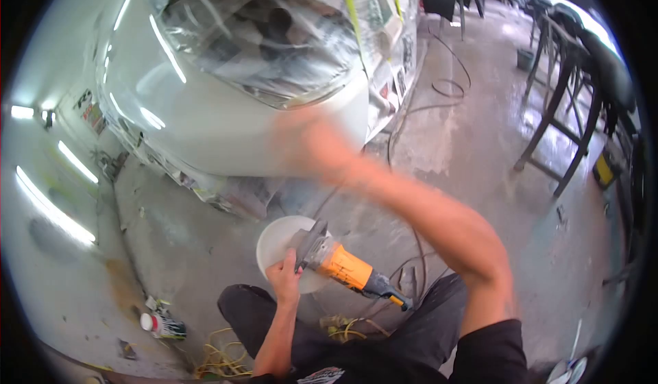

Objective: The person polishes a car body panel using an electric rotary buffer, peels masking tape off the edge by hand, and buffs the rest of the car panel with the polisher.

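My left hand (284,276) is wrapped round the dark front handle of an orange and black polisher (348,269), held low above my lap. The polisher's round whitish pad (271,245) faces away from me, partly hidden by the tool's head. My right hand (312,144) is reached out over the glossy white car panel (226,127), near its lower right part. Motion smears its fingers, so I cannot tell their pose or whether they touch the surface. Clear plastic sheeting (267,48) covers the car above the panel.
Dark cables (418,247) run over the grey floor (445,137) beside the car. A black stand (569,103) is on the right. At lower left are a white-capped bottle (163,326) and a tangled yellow cord (223,358). A white wall (48,247) lies left.
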`<state>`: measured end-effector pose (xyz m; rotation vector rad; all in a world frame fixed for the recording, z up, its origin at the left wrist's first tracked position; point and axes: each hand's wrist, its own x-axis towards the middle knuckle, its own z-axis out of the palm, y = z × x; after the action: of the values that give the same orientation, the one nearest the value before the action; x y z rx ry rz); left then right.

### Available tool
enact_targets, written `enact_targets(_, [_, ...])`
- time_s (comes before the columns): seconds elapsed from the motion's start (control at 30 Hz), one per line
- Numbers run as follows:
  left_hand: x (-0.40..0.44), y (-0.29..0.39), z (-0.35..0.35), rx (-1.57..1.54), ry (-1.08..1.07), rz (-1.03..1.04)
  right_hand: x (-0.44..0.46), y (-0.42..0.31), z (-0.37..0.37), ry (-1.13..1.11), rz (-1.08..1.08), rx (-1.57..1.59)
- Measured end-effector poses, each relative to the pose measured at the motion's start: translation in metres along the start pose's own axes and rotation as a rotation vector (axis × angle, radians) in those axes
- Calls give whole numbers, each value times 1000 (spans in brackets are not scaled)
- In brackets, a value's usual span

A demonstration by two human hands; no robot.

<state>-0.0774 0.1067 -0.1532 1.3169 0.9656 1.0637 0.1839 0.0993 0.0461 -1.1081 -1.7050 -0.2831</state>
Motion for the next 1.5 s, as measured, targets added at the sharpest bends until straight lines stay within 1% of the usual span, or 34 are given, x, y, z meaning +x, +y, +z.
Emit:
enact_targets(0.03, [0, 0, 2, 18, -2, 5, 9, -63, 41, -147, 161, 171])
enact_targets(0.07, [1, -3, 2, 24, -2, 11, 22, -93, 62, -23, 66, 68])
enact_targets(0.1, [-4, -9, -5, 37, 6, -28, 28, -112, 74, 94, -19, -24])
enact_targets(0.13, [-2, -10, -4, 30, 10, -55, 32, -112, 64, 90, -26, -27])
enact_targets(0.2, [5, -10, -2, 45, -11, -48, 27, -87, 17, 284, -30, -277])
enact_targets(0.27, [-2, -16, -7, 79, -15, -64, 1, -55, -26, 399, 103, -259])
enact_targets(0.3, [0, -19, -5, 72, -34, -54, -14, -42, -43, 457, 118, -382])
enact_targets(0.37, [0, -23, -6, 69, -42, -48, -38, -25, -66, 466, 214, -456])
enact_targets(0.4, [2, -25, -4, 54, -42, -36, -36, -23, -69, 462, 204, -453])
enact_targets(0.47, [4, -29, -5, 50, -43, -22, -34, -20, -72, 379, 84, -530])
enact_targets(0.5, [3, -30, -5, 50, -47, -17, -29, -21, -72, 383, 81, -524])
enact_targets(0.57, [5, -32, -6, 44, -43, -11, -13, -26, -70, 312, -57, -542])
enact_targets(0.63, [2, -30, -8, 60, -54, -42, -3, -26, -69, 317, -70, -506])
enact_targets(0.7, [0, -28, -10, 63, -42, -40, 2, -28, -71, 339, 101, -363])
enact_targets(0.77, [1, -30, -6, 55, -32, -34, 23, -18, -66, 344, 73, -335])
enact_targets(0.83, [2, -31, -12, 55, -28, -36, 47, -20, -57, 346, 1, -469])
enact_targets(0.87, [6, -32, -11, 53, -17, -31, 50, -27, -58, 329, 57, -479])
enact_targets(1.0, [2, -38, -22, 99, 13, -15, 41, -27, -56, 340, 84, -502])
enact_targets(1.1, [-1, -36, -22, 94, 34, -15, 1, -21, -52, 295, 162, -517])
enact_targets(1.17, [0, -26, -19, 95, 32, -9, -36, -16, -47, 145, 130, -469])
enact_targets(1.23, [-10, -15, -20, 57, 58, -3, -108, -21, -40, -44, 361, -214])
enact_targets(1.27, [-15, -4, -18, 62, 59, 1, -155, -27, -35, -195, 472, -82])
enact_targets(1.3, [-20, 10, -16, 43, 103, 39, -233, -11, -21, -402, 538, 21])
enact_targets(1.33, [-27, 23, -15, 28, 149, 73, -285, -33, -15, -473, 563, 124])
enact_targets(1.37, [-33, 36, -14, 36, 156, 71, -317, -61, -13, -553, 687, 236])
enact_targets(1.43, [-41, 58, -18, -42, 97, 180, -360, -95, -7, -663, 1076, 196])
enact_targets(1.47, [-44, 62, -23, -40, 28, 253, -370, -97, 0, -659, 1090, 215])
enact_targets(1.5, [-47, 71, -20, -27, 23, 247, -379, -95, 11, -543, 1120, 302])
